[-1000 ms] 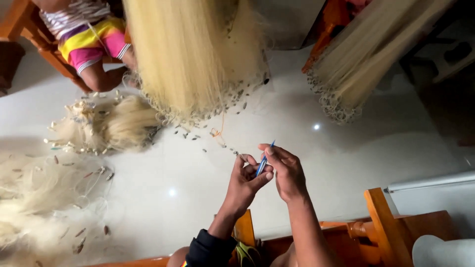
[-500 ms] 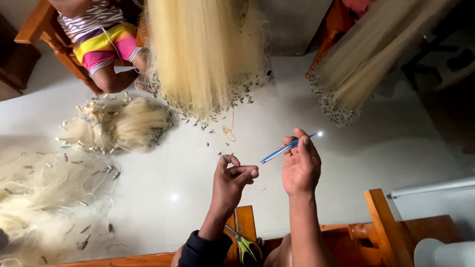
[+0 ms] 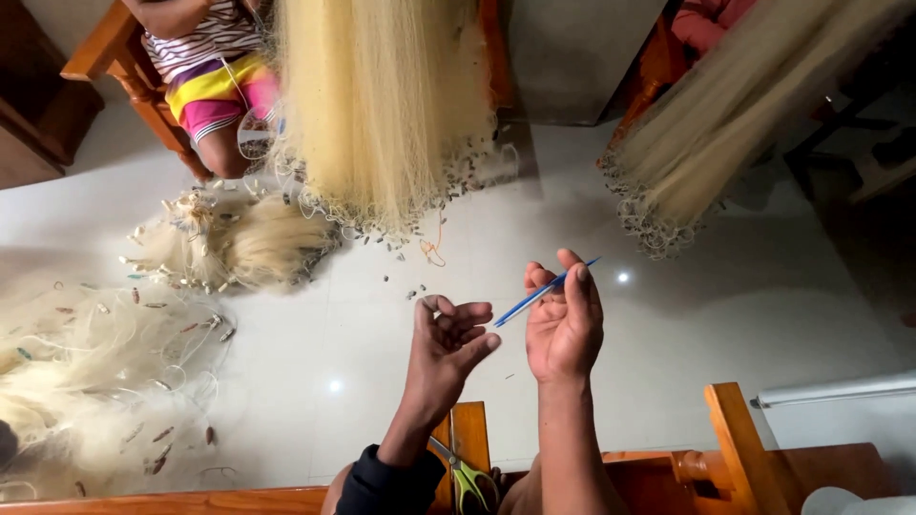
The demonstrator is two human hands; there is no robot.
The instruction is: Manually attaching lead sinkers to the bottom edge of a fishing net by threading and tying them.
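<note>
1. Head view: the right hand [image 3: 565,324] pinches a thin blue plastic netting needle [image 3: 546,294] between thumb and fingertips, with its point slanting up to the far right.
2. The left hand [image 3: 444,345] sits just left of it with fingers curled and thumb meeting the forefinger, as if nipping fine line; whether anything is actually held I cannot tell.
3. The needle looks light, stiff and smooth, so it is best gripped at mid-shaft, as it is now.
4. A hanging pale-yellow monofilament fishing net [image 3: 386,105] drapes at the far centre, its hem beaded with small weights; it looks soft, slippery and prone to tangling, and is best taken by its weighted edge cord.
5. More heaped net [image 3: 234,243] lies on the white tiled floor [image 3: 725,324] to the left.
6. Green-handled scissors [image 3: 468,482] rest near, on a wooden chair frame [image 3: 735,429].
7. Another seated person [image 3: 205,67] is far left.
</note>
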